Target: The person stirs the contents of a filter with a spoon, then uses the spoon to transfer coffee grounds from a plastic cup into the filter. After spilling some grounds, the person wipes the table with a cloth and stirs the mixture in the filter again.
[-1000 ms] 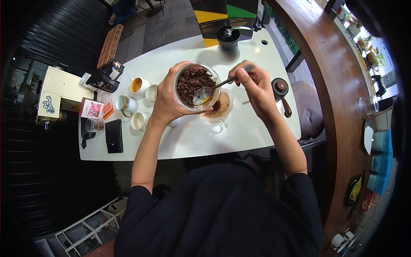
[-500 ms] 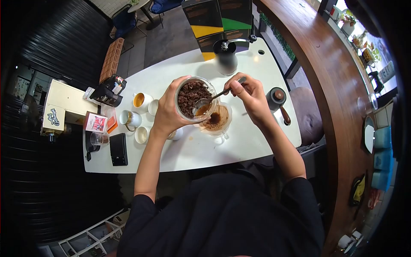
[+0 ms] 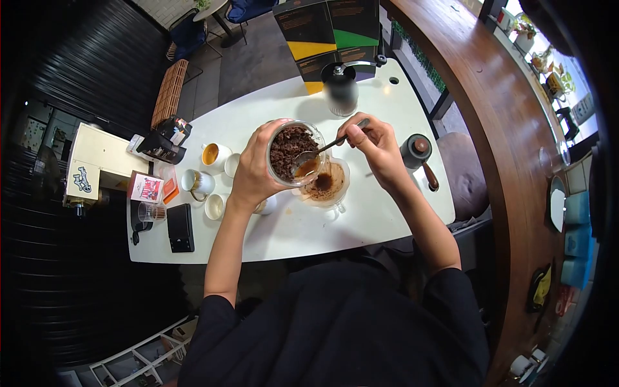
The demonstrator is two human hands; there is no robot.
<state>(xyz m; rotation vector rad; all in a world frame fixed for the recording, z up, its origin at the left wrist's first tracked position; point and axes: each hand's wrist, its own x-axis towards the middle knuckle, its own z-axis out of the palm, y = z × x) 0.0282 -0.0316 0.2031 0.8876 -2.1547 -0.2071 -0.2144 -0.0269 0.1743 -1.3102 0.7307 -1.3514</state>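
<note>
Now the left hand (image 3: 253, 173) clasps a round glass jar (image 3: 293, 153) of crumbly brown grounds, the right hand (image 3: 374, 143) pinching a slim metal spoon (image 3: 314, 155).

No lettering reads clearly anywhere: the print on the black, yellow and green box (image 3: 325, 32) at twelve o'clock is too small to decipher

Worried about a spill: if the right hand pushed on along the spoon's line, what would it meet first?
Probably the glass jar of dark grounds in the left hand; the spoon in the right hand already reaches it.
</note>
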